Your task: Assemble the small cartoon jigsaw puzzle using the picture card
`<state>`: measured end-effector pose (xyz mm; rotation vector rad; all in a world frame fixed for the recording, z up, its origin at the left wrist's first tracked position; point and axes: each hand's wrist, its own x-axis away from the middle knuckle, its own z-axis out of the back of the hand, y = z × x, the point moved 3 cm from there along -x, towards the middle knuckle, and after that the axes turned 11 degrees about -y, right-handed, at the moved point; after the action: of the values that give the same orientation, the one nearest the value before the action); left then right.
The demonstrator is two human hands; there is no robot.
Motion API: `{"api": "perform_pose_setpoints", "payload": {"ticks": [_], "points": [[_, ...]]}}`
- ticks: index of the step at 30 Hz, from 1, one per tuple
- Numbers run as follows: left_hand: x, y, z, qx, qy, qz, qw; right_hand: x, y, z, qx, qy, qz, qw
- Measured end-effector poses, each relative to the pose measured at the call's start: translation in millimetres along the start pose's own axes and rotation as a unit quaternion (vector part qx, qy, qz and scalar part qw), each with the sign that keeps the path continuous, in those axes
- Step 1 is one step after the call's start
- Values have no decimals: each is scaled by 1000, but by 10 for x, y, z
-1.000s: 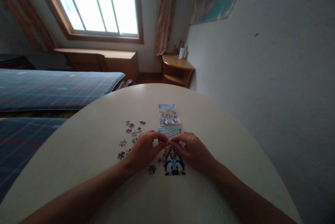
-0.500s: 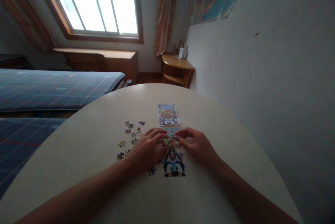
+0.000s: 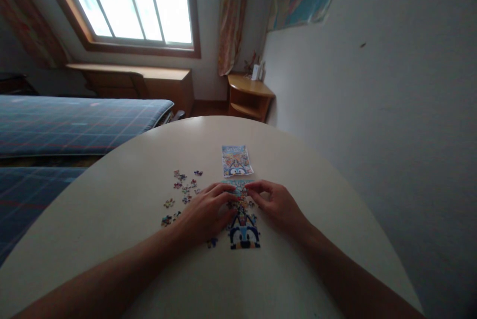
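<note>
A partly joined jigsaw puzzle lies on the table, a blue cartoon dog's face at its near end and a light blue strip at its far end. Over its left side rests my left hand, fingers stretched out and thumb apart, covering part of the picture. My right hand is at the upper right edge, thumb and forefinger pinched over what looks like a puzzle piece, mostly hidden by the fingertips. Several loose puzzle pieces are scattered left of my left hand. Beyond the puzzle lies a printed picture sheet with the same dog.
The round white table has a curved edge. A plaid mattress is to its left, a white wall to its right. A small wooden corner shelf and a window are behind.
My right thumb and forefinger have drawn closer together at the puzzle's upper edge. My left hand stays nearly in place. The whole view has shifted slightly.
</note>
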<state>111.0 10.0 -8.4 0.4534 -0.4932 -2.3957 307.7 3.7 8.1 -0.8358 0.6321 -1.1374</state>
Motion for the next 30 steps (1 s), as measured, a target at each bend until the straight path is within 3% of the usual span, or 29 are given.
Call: {"api": "perform_pose_setpoints", "payload": {"ticks": [11,25,30], "points": [[0,-34,1,15,32,57,998,33,-49,-71,0,-7,21,1000],[-9,-54,26,12,87,7,996,55,-121,-119,-10,-14,38,999],[-4,-57,42,26,107,32,993,71,-141,-150,-39,-39,25,998]]}}
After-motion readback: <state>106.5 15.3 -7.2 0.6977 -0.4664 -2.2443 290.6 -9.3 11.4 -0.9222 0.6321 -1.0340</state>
